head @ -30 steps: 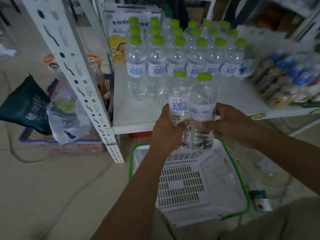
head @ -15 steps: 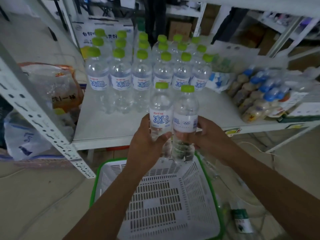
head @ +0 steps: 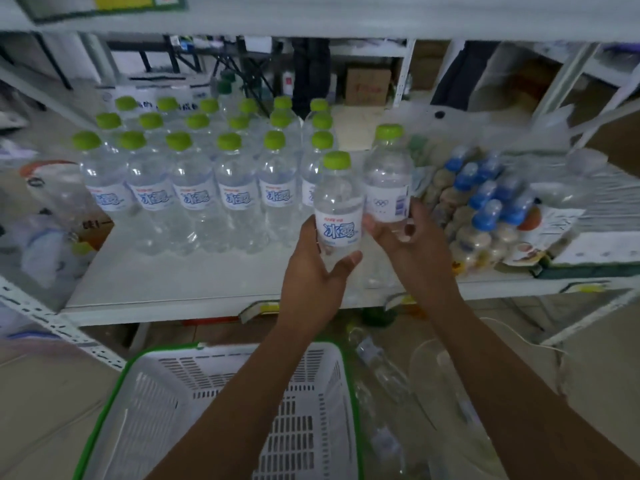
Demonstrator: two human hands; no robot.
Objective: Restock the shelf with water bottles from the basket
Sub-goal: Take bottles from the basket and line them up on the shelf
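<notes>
A white basket (head: pixel 166 393) with a green rim sits on the floor below a person holding two green-capped water bottles at the shelf (head: pixel 173 278). The left grip (head: pixel 311 282) curls fingers and thumb round the nearer bottle (head: pixel 337 209), low on its body. The right grip (head: pixel 415 247) clasps the farther bottle (head: pixel 388 181) at label height, thumb in front and fingers hidden behind. Both bottles stand upright, just beside each other, near the shelf's front edge. Whether either base touches the board cannot be told.

The low left hold probably leaves that bottle top-heavy and apt to tip. A careless set-down could knock the end of the stocked rows (head: pixel 194 188) and topple neighbours, or crowd the blue-capped pack (head: pixel 481 209) to the right. Placed too near the edge, a bottle could drop.

The nearer label reads 冰露 in blue, under red print too small to read. The farther label shows the Olympic rings. The rows repeat 冰露. Red marks on a far cardboard box (head: pixel 367 86) are illegible.
</notes>
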